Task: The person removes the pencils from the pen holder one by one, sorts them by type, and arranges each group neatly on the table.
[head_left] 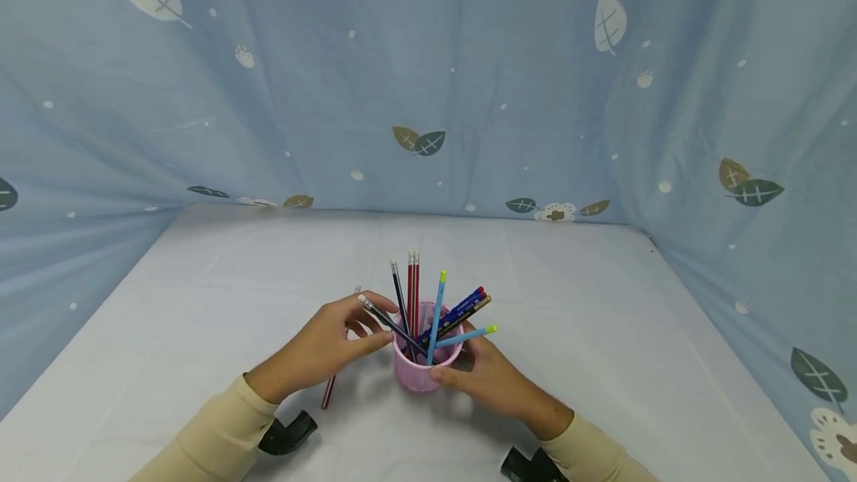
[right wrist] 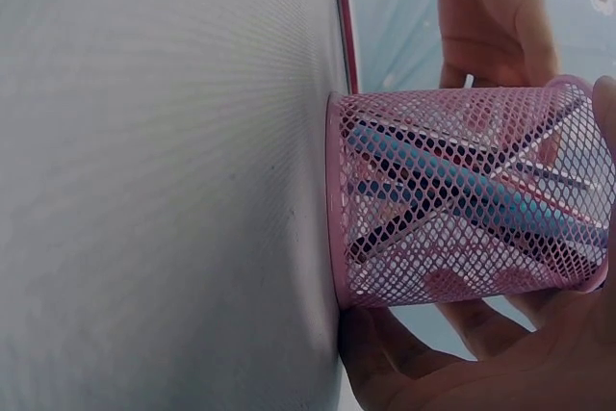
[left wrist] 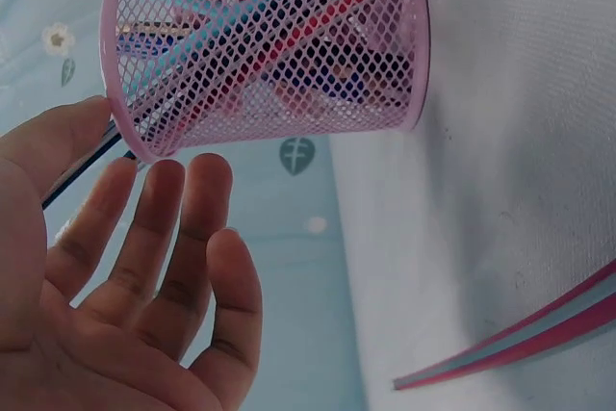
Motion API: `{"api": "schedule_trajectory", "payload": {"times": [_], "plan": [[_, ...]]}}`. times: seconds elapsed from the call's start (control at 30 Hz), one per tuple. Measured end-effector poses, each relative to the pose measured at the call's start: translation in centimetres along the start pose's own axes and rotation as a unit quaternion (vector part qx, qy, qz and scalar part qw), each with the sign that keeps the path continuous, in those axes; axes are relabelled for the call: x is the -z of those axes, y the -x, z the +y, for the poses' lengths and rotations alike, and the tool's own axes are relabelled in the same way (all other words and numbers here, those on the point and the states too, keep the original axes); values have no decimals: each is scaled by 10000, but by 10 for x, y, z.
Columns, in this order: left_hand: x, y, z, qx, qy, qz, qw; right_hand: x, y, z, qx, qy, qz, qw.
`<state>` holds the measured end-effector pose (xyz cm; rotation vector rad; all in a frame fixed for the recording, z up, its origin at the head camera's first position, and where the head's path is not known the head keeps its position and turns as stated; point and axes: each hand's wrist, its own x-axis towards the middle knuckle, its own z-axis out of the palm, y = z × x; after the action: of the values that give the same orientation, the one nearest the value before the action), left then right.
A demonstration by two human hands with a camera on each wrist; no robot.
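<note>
Head view: the right hand was wrapped round the near right side of a pink mesh cup, thumb by the rim. Bunch of pencils in it, leaning every which way. The left hand was on the other side, fairly wide, with a dark pencil slanting out between thumb and fingers. A red pencil lay on the desk under that hand.

Left wrist view: fingers spread and loosely bent, thumb tip right at the rim. Couldn't tell if it touched the dark one.

Right wrist view: fingers hugged the mesh, left hand just beyond.
</note>
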<state>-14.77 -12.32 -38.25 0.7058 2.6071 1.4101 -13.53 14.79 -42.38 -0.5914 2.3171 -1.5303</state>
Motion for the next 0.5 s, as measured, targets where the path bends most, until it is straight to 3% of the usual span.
{"api": "schedule_trajectory", "payload": {"times": [0.23,0.5], "plan": [[-4,1,4,175,-48,10,9998,0,1,0,-50,-22,8,10000],[-5,1,6,138,-208,-17,9997,0,1,-3,-104,-65,-49,9999]]}}
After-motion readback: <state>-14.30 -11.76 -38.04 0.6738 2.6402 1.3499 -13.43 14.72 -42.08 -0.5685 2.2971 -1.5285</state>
